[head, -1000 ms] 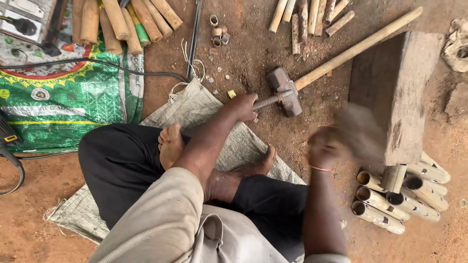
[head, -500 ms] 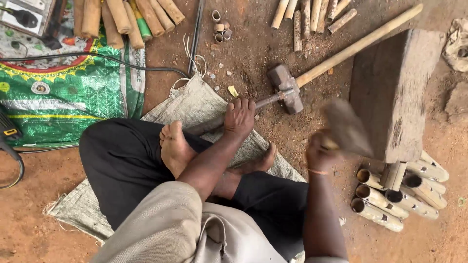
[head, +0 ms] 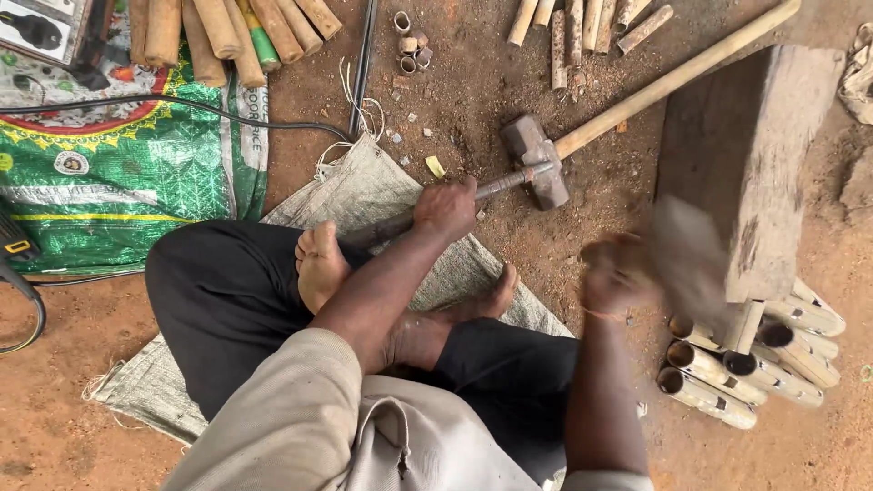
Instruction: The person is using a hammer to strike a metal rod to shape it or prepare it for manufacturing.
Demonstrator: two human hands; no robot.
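- Left hand (head: 446, 207) is closed round the metal hammer handle (head: 496, 186): hold it firm
- Right hand (head: 618, 273) blurred, grip state unclear; steady the blurred piece (head: 687, 259) against the wooden block (head: 746, 155)

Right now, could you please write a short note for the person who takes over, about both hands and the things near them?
Left hand: closed on a metal rod that lies on the ground, its tip by the sledgehammer.
Right hand: holds a blurred object over the pipes, beside the wood block.
Person sits cross-legged on a sack.
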